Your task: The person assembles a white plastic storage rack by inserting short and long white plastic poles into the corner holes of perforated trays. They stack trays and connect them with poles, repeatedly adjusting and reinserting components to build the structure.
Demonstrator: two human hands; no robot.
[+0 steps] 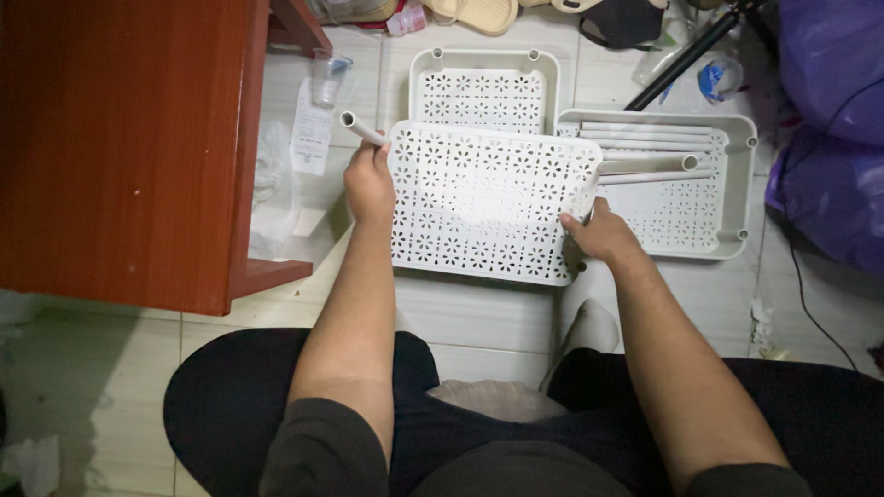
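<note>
A white plastic shelf tray with a flower-hole pattern is held bottom-up in front of me above the tiled floor. My left hand is closed around a white tube at the tray's left corner. My right hand grips the tray's right edge near its lower corner. Another white tube sticks out past the tray's right side.
A second tray lies on the floor behind the held one. A third tray to the right holds several white tubes. A red-brown wooden table stands at the left. A clear cup, paper sheet and purple bags lie around.
</note>
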